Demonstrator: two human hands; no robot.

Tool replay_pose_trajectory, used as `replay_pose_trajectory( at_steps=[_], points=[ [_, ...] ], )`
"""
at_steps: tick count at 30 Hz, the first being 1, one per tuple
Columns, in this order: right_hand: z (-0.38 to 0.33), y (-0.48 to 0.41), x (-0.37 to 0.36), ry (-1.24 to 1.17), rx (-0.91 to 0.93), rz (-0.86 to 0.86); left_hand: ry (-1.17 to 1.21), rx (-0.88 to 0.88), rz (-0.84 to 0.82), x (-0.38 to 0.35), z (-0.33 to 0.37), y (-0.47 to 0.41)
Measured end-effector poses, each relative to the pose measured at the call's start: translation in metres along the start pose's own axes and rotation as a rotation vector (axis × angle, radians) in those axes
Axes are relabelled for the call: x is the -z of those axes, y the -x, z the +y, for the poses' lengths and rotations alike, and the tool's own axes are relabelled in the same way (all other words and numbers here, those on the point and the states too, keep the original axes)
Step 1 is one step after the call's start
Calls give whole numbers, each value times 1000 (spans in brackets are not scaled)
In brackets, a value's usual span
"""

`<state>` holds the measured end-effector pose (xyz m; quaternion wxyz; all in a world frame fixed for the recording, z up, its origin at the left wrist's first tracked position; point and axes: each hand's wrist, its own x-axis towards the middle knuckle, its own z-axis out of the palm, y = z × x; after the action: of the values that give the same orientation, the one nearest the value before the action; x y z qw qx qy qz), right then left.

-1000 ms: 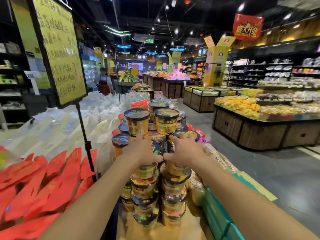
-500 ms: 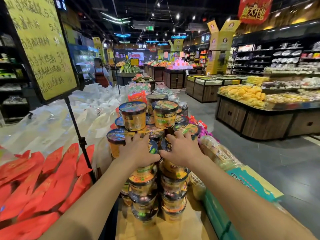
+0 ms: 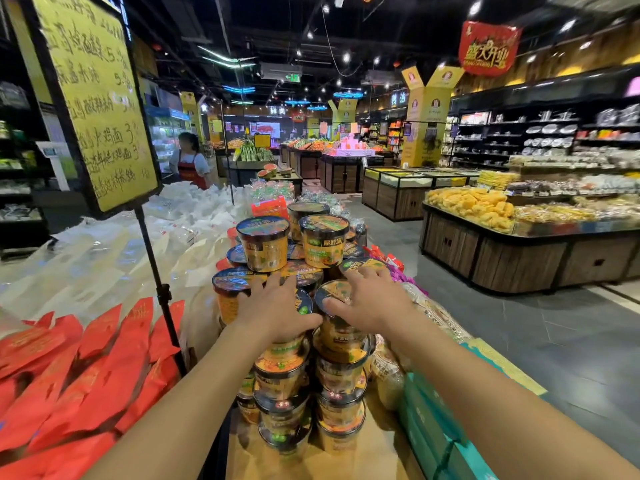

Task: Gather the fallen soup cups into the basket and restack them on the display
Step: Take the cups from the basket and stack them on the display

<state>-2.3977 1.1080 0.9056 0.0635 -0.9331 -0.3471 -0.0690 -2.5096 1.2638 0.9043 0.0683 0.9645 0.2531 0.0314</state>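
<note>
Yellow-and-black soup cups stand in a tiered pile on a cardboard display base point(image 3: 349, 462). Two cups point(image 3: 264, 244) point(image 3: 323, 240) crown the back of the pile. In front are two tall columns of cups, the left column point(image 3: 281, 375) and the right column point(image 3: 341, 379). My left hand point(image 3: 277, 310) lies over the lid of the left column's top cup, its thumb curled round the front. My right hand point(image 3: 372, 299) clasps the top cup point(image 3: 334, 292) of the right column from above. No basket is in view.
A yellow handwritten sign point(image 3: 93, 98) on a black pole point(image 3: 156, 271) stands left of the pile. Red packets point(image 3: 86, 368) and white bags point(image 3: 104, 244) lie to the left, teal boxes point(image 3: 436, 427) to the right. Beyond them are the grey aisle floor point(image 3: 554, 341), wooden bins point(image 3: 502, 261), and a person in a red apron point(image 3: 190, 161).
Both hands stay on the top cups of the two front columns. The view has shifted a little, and the right fingers reach slightly further over the lid.
</note>
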Motion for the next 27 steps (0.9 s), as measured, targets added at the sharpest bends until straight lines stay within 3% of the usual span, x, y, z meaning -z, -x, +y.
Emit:
replay_pose_trajectory(
  at_steps=[10, 21, 27],
  points=[
    [60, 60, 24, 57, -210, 69, 8, -226, 53, 9, 74, 1],
    [190, 217, 45, 196, -722, 51, 46, -736, -41, -35, 269, 40],
    [262, 308, 52, 215, -930, 47, 46, -914, -117, -62, 377, 96]
  ],
)
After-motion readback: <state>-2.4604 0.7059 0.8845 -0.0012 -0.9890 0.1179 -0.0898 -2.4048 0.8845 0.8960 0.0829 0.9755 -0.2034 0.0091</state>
